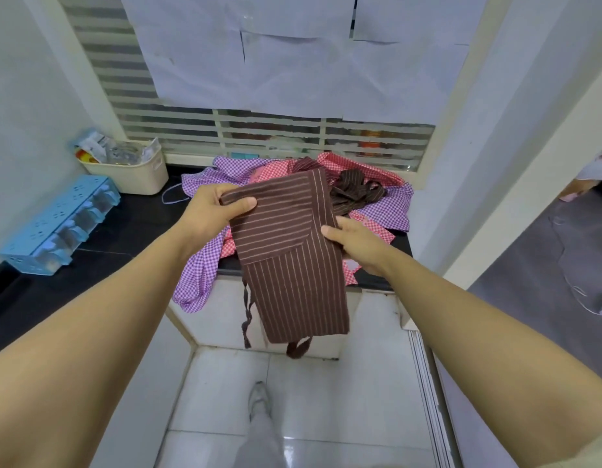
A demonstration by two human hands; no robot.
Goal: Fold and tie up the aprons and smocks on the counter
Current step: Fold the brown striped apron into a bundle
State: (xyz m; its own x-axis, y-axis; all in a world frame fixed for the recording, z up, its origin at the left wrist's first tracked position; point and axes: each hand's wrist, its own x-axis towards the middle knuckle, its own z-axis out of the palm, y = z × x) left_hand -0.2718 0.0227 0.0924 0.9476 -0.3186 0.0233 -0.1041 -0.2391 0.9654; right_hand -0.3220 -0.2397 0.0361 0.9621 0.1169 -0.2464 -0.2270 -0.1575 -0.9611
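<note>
So the brown striped apron (292, 265) is up in the air, not lying on the tabletop (130, 228). It's folded into a long narrow panel and hangs down past the front edge, over the floor (225, 393). The left hand (218, 211) is clamped on the top left corner with the thumb on top of the cloth. The right hand (355, 246) is pinching the right edge a bit further down. So both hands are gripping and neither is loose.

My worry is that the fold is only kept together by those two grips. The bottom half hangs free, so if one hand lets go to reach for a tie, the layers will probably slide apart and it's fold-again time. The ties (246, 312) dangle below the left side and a loop pokes out under the bottom hem. They could easily snag on the tabletop edge or get buried inside the next fold.

The pile of checked smocks (232, 168) sits right behind, partly spilling over the edge. Laying the apron on that lumpy heap would likely give a crooked fold, and a nudge could drag a smock to the floor. There's also a tangle of brown straps (355, 194) on the pile — can't tell if it belongs to this apron. If it does, pulling away would tug the whole heap.
</note>
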